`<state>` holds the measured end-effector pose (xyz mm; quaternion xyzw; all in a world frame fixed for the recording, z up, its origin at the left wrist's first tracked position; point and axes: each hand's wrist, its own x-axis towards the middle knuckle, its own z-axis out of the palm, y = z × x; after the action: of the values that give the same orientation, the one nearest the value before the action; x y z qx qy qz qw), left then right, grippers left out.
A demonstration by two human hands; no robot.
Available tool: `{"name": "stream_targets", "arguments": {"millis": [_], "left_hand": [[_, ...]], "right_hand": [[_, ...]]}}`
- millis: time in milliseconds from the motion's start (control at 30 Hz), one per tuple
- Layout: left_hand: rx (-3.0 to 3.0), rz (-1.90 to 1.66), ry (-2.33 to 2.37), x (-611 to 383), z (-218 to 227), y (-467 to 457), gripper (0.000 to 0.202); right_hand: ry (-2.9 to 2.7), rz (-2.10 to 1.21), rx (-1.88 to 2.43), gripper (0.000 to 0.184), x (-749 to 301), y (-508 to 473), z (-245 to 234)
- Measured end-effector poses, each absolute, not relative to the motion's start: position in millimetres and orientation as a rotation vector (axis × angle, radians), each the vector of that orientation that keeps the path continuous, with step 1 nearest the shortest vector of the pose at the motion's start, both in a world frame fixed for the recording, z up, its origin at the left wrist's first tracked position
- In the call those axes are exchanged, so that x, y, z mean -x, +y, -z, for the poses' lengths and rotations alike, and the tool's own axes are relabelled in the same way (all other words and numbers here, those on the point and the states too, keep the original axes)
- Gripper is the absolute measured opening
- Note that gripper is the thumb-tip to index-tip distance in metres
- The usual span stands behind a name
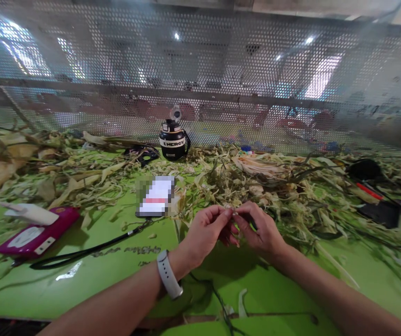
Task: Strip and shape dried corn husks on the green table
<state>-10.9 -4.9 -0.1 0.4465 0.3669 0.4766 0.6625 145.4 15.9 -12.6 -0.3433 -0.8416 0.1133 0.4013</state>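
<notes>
1. Pinching a small pale piece, too tiny for me to identify, between thumbs and fingertips of left hand and right hand, above green table.
2. Hands meet close, I'd guess for fine control.
3. Phone face-up nearby, likely for viewing.
4. Bottle upright behind, presumably out of the way.
</notes>
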Motion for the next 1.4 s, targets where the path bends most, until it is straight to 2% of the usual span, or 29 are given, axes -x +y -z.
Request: {"name": "stream_targets", "arguments": {"millis": [233, 500, 833, 1067, 1233, 1400], "left_hand": [[-1.103, -1.113, 0.882, 15.9, 5.6, -1.0, 0.024], [-1.152, -1.058, 0.919, 17.3, 5.4, -1.7, 0.032], [-1.514, -0.989, 0.905, 17.5, 2.5, -7.4, 0.034], [-1.404, -0.892, 0.794, 13.5, -0.1, -12.2, 0.036], [-1.408, -0.91, 0.837, 11.3, 2.5, -11.5, 0.034], [-1.669, -0.818, 0.851, 13.9, 3.4, -12.2, 0.033]], "right_hand": [[-2.311, -0.073, 0.822, 0.011, -149.3, 22.5, 12.5], [-2.407, 0.225, 0.859, 0.02, -146.2, 19.1, 8.8], [-2.39, -0.128, 0.89, 0.026, -147.6, 16.3, 12.5], [-2.188, -0.323, 0.812, 0.023, -146.4, 11.2, 10.7], [-1.975, -0.568, 0.951, 0.024, -146.0, 12.0, 8.5], [-1.935, -0.524, 1.177, 0.02, -144.2, 38.4, 1.2]]}}
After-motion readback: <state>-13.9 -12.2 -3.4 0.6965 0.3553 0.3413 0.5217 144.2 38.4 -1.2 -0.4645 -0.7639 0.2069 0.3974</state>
